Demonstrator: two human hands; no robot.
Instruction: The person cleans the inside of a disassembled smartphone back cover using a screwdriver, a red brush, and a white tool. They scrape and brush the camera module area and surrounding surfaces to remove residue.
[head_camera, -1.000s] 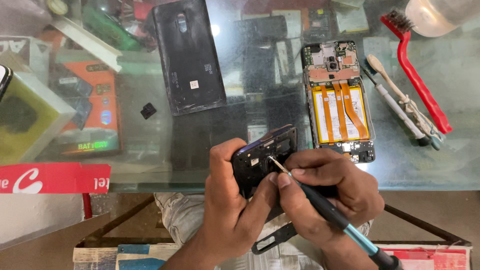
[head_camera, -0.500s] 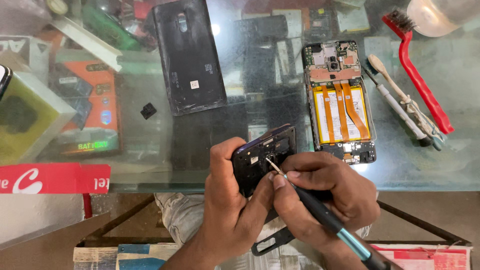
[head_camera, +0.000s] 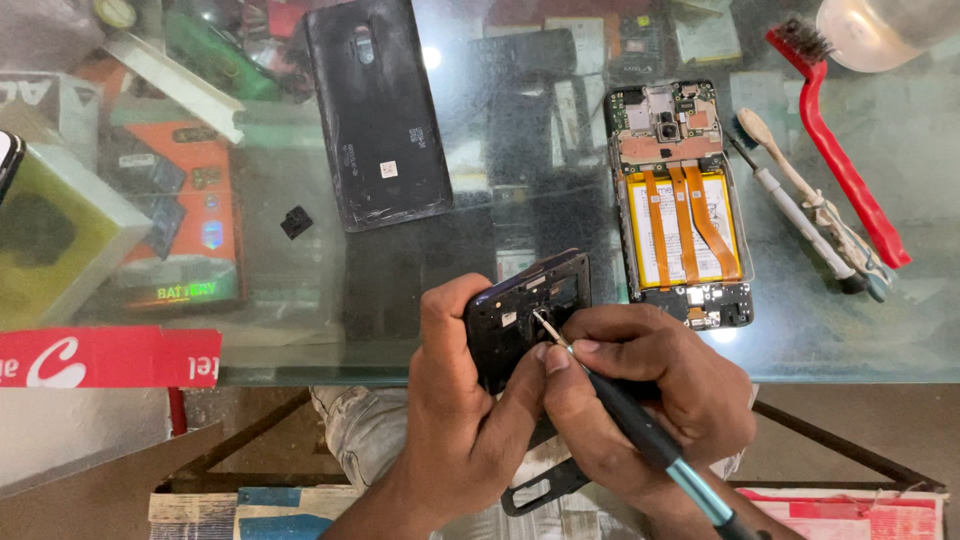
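Note:
My left hand (head_camera: 460, 400) grips a small black phone part (head_camera: 520, 310), tilted up at the near edge of the glass table (head_camera: 850, 330). My right hand (head_camera: 650, 390) holds a thin dark screwdriver (head_camera: 640, 430) like a pen; its metal tip touches the inside of the part. An opened phone (head_camera: 685, 205) with a yellow battery and orange ribbon cables lies just beyond my right hand. A black back cover (head_camera: 380, 110) lies face down farther left.
A red-handled brush (head_camera: 840, 140), a wooden-handled brush (head_camera: 800, 185) and a slim tool lie at the right. A tiny black piece (head_camera: 295, 222) rests on the glass. Boxes (head_camera: 60, 230) show at the left. A red and white strip (head_camera: 110, 357) runs along the table's front edge.
The screwdriver tip has shifted slightly on the black part and my right hand has crept a little left. The left hand keeps its grip.

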